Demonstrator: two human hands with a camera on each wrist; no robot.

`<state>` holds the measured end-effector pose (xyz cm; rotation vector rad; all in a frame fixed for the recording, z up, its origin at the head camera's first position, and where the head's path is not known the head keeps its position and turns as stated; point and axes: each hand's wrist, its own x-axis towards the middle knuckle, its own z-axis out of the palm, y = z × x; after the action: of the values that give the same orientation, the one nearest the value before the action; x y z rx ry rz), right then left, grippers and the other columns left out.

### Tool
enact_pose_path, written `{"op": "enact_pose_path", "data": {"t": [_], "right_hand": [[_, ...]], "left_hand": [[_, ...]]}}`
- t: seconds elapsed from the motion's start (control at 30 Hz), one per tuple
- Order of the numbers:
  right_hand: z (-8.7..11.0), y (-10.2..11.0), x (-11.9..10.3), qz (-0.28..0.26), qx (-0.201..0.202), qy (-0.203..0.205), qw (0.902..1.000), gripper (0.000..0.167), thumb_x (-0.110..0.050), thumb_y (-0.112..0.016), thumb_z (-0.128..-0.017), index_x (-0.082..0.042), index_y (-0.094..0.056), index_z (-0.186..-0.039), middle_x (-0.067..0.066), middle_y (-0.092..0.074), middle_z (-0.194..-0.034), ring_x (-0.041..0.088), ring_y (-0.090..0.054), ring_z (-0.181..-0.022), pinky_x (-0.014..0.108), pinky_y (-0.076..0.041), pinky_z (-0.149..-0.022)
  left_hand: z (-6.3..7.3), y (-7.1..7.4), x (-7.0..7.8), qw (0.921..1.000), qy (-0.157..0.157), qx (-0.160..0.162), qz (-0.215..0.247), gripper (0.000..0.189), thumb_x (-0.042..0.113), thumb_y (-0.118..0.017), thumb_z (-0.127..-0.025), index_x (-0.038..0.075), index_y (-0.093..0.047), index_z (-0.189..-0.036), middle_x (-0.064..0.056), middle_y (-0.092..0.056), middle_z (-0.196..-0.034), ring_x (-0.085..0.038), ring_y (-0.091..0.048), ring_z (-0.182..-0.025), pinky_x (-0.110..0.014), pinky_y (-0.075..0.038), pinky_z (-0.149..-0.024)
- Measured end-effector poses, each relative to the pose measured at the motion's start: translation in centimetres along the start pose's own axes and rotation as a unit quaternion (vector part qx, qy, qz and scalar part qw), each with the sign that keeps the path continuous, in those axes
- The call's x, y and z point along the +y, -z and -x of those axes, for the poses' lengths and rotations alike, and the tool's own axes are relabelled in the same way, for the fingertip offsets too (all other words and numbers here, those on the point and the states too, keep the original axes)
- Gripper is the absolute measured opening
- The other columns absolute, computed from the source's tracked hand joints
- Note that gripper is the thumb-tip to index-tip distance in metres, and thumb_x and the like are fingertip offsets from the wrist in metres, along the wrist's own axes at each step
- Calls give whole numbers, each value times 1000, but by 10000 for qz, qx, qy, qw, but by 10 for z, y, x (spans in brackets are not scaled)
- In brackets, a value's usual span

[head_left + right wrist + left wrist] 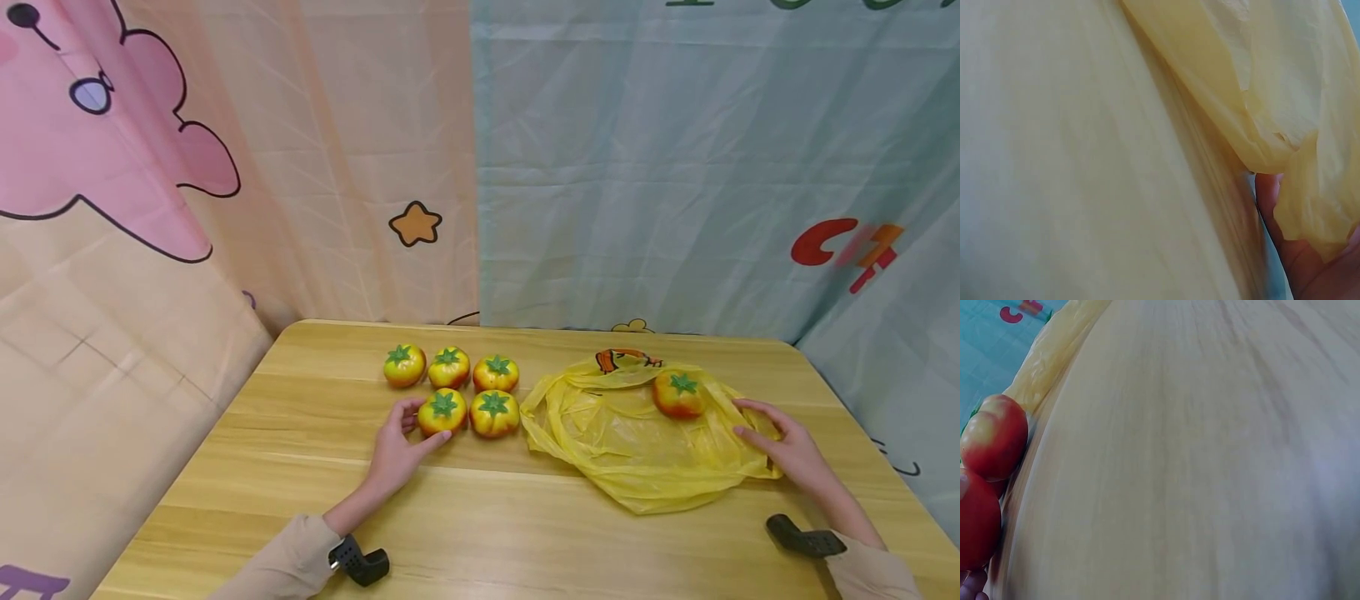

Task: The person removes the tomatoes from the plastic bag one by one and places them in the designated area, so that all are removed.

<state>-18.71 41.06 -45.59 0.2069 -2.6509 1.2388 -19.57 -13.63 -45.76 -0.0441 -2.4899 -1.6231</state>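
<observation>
My left hand (397, 446) curls its thumb and fingers around the front-left tomato (442, 413), which is yellow and red with a green leafy top. In the left wrist view that tomato (977, 519) shows at the left edge, with a bit of the hand below it. A thin yellow plastic bag (645, 475) lies spread with its mouth open on the right part of the table. One tomato (678, 395) sits in it, toward the back right. My right hand (795, 450) holds the bag's right edge, and the film (1316, 206) hangs over the fingers in the right wrist view.
Beside the held tomato sits another tomato (494, 414), near the bag's left rim. Behind them stands a row of three, with one tomato (448, 367) in the middle. The wooden table (480, 525) ends at printed curtains (600, 167).
</observation>
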Motion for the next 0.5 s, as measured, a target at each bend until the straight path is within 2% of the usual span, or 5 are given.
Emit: {"op": "enact_pose_path", "data": {"t": [0.27, 0.5], "right_hand": [[0, -1, 0, -4, 13, 87, 10000, 45, -19, -60, -95, -6, -50, -137, -46, -35, -116, -30, -26, -106, -5, -23, -82], [1, -1, -1, 31, -33, -12, 10000, 46, -21, -59, -96, -6, -49, -138, -46, -34, -115, -30, -25, -106, -5, -23, -81]], "left_hand": [[0, -2, 1, 10000, 17, -15, 11, 59, 15, -81, -77, 4, -49, -126, -13, -57, -126, -27, -56, -110, -44, -45, -99], [-1, -2, 2, 10000, -27, -32, 58, 59, 14, -80, -77, 4, -49, -126, -14, -57, -126, -27, -57, -108, -44, -46, -98]]}}
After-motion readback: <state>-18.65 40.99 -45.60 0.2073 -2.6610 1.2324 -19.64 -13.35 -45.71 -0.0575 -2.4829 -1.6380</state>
